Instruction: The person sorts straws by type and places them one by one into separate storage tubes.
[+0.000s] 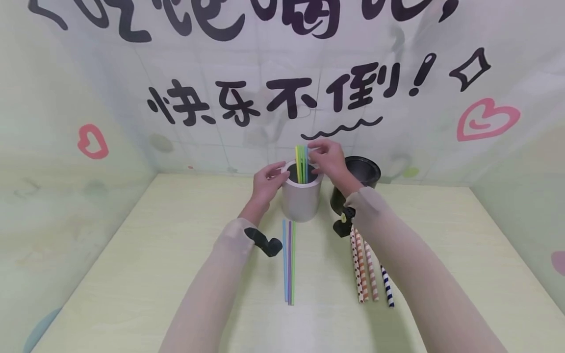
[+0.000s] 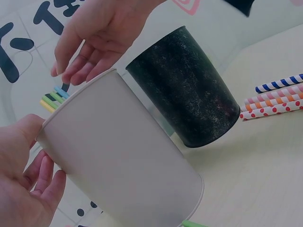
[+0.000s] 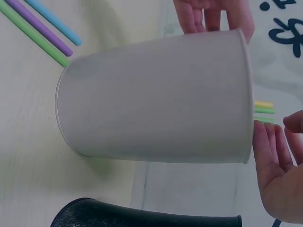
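A white cup-like container (image 1: 302, 201) stands on the table with several plain straws, yellow, green and blue, upright inside; the yellow straw (image 1: 298, 164) is at their left. My left hand (image 1: 267, 184) holds the container's left side, thumb at the rim and fingers against the outer wall. At the opposite side of the rim, my right hand (image 1: 328, 159) is beside the blue straw (image 1: 306, 164). Its fingers are loose and its thumb apart in the right wrist view, with no straw pinched between them. The straws' lower ends are hidden inside the container.
A black container (image 1: 363, 170) stands to the right, partly behind my right wrist. Plain straws, blue, purple (image 1: 290, 264) and green, lie in front of the white container. Several patterned paper straws (image 1: 363, 274) lie at the right. A printed cloth (image 1: 247, 142) rises behind the table.
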The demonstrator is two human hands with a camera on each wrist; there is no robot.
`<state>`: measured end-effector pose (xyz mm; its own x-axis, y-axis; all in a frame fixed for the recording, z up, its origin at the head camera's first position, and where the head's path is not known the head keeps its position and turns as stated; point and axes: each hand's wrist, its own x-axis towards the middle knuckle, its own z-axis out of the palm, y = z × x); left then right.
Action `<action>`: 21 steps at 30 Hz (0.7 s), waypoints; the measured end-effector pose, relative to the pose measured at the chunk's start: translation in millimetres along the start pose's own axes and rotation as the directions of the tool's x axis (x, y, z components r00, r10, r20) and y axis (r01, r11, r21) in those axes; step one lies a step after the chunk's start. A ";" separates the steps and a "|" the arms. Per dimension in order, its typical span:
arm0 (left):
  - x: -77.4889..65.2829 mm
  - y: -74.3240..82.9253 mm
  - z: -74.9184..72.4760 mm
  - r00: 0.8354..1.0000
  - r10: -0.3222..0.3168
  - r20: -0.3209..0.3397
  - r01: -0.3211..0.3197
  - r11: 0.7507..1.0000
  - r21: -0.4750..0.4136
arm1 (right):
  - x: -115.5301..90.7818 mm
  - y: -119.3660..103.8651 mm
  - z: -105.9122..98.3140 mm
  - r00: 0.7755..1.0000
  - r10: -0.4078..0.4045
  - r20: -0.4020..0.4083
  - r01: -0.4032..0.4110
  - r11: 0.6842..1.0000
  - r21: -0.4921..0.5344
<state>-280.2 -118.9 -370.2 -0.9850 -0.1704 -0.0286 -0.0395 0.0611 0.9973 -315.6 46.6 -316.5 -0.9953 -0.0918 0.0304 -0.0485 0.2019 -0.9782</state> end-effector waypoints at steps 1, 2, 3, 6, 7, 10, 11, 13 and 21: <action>-0.1 -0.1 -0.2 1.000 0.001 -0.002 -0.001 1.000 -0.001 | -3.6 0.0 -1.2 1.000 -0.004 0.022 0.005 1.000 -0.002; -0.2 -0.2 -0.5 1.000 0.005 -0.004 -0.005 1.000 -0.003 | -7.5 0.1 -2.3 0.999 -0.013 0.044 0.013 1.000 -0.010; -0.3 -0.2 -0.6 1.000 0.008 -0.006 -0.008 1.000 -0.006 | -11.8 0.5 -3.3 0.998 -0.022 0.066 0.024 1.000 -0.017; 0.1 -0.1 -0.9 1.000 0.013 -0.002 -0.013 1.000 -0.010 | -25.9 3.6 -6.7 0.990 -0.051 0.132 0.057 0.997 -0.048; 0.2 -0.1 -0.8 1.000 0.013 0.001 -0.013 1.000 -0.010 | -30.6 5.6 -7.9 0.987 -0.059 0.151 0.067 0.996 -0.051; 1.7 -1.5 -0.3 1.000 0.007 0.006 -0.007 1.000 -0.006 | -43.7 14.6 -10.9 0.975 -0.065 0.214 0.079 0.995 -0.057; 2.3 -2.2 0.0 1.000 0.004 0.007 -0.004 1.000 -0.006 | -47.4 18.7 -12.0 0.970 -0.062 0.235 0.079 0.995 -0.060; 3.3 -4.0 0.9 1.000 0.004 0.005 -0.004 1.000 -0.011 | -54.0 27.7 -13.7 0.962 -0.046 0.271 0.067 0.995 -0.070; 2.0 -3.0 2.8 1.000 0.001 -0.002 -0.001 1.000 -0.011 | -71.4 58.2 -18.4 0.941 0.007 0.340 0.033 0.993 -0.111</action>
<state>-282.5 -116.6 -373.5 -0.9846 -0.1726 -0.0270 -0.0364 0.0510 0.9980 -248.8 82.9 -371.8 -0.9080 -0.4162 -0.0478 -0.0900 0.3054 -0.9480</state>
